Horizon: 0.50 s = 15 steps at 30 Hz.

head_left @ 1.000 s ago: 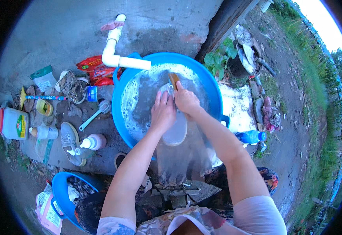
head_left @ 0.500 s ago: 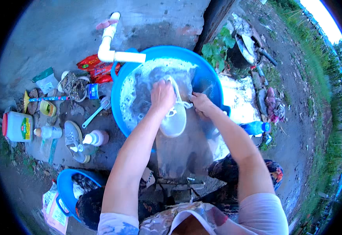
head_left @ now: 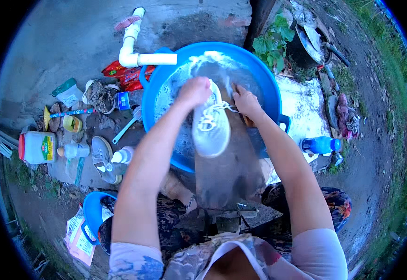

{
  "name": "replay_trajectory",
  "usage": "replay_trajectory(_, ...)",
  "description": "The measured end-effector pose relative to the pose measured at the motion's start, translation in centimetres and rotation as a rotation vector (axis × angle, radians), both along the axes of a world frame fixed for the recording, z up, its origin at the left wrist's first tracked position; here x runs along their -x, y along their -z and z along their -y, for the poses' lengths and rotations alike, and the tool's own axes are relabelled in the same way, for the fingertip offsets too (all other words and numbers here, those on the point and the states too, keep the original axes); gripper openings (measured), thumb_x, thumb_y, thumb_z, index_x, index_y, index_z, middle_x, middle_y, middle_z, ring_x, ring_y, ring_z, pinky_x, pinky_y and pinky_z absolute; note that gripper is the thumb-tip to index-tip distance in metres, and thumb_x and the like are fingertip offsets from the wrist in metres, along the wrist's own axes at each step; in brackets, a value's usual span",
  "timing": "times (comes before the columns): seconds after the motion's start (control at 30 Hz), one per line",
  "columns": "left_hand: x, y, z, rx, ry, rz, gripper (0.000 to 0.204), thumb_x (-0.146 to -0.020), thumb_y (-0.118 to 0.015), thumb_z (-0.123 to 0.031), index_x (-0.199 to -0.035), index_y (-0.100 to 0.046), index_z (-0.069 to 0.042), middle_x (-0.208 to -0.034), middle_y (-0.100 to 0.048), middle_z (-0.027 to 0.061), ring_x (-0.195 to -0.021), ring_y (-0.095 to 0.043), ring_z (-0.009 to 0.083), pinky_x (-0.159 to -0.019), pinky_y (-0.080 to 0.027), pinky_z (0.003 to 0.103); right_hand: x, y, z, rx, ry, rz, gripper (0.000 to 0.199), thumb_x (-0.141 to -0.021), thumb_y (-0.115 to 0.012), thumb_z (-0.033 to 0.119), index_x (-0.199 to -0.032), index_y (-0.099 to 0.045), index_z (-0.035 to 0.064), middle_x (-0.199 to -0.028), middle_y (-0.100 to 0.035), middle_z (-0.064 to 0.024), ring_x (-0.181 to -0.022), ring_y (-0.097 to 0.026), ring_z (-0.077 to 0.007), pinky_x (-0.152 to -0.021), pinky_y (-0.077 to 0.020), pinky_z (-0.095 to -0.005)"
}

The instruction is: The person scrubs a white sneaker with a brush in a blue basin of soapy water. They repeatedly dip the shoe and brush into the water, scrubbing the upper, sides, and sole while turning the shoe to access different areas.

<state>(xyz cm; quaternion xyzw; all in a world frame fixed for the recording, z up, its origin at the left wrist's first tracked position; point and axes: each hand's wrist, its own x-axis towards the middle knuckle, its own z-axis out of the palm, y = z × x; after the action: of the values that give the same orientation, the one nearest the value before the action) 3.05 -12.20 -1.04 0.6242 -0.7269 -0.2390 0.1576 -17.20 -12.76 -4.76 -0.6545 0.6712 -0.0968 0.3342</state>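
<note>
Over the board was the shoe, its far end clamped in the left hand; the right hand gripped a brush. Suds (slippery stuff) could have made the shoe slide into the tub.

Both bare arms stretch forward from the lower edge, converging; the left arm slants up and inward, the left hand curled in a grip, its back uppermost; the right arm angles inward too, the right hand gripping with bent fingers, apart from the left.
</note>
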Motion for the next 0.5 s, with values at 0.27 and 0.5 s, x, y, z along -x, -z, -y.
replay_trajectory(0.27, 0.9, -3.8, -2.0, 0.069, 0.191, 0.145, 0.025, -0.076, -0.057, -0.027, -0.088, -0.063, -0.006, -0.085, -0.064, 0.0168, -0.079, -0.062, 0.0332, -0.072, -0.047, 0.042, 1.1, -7.3, -5.2, -0.051, 0.144, 0.448, 0.048, -0.091, -0.046, 0.028, -0.133, -0.044, 0.0036, -0.107, -0.059, -0.0199, -0.087, -0.06, -0.029, -0.076, -0.0484, -0.0358)
replay_trajectory(0.5, 2.4, 1.1, -5.4, -0.057, -0.247, -0.317, 0.029, -0.085, -0.053, -0.033, -0.103, -0.063, -0.013, -0.093, -0.065, 0.0187, -0.092, -0.061, 0.0348, -0.081, -0.044, 0.046, 0.6, -8.0, -12.8, 0.308, -0.194, 0.111, 0.049, -0.091, -0.046, 0.021, -0.135, -0.038, 0.0029, -0.099, -0.061, -0.0284, -0.081, -0.064, -0.0374, -0.074, -0.0495, -0.0451)
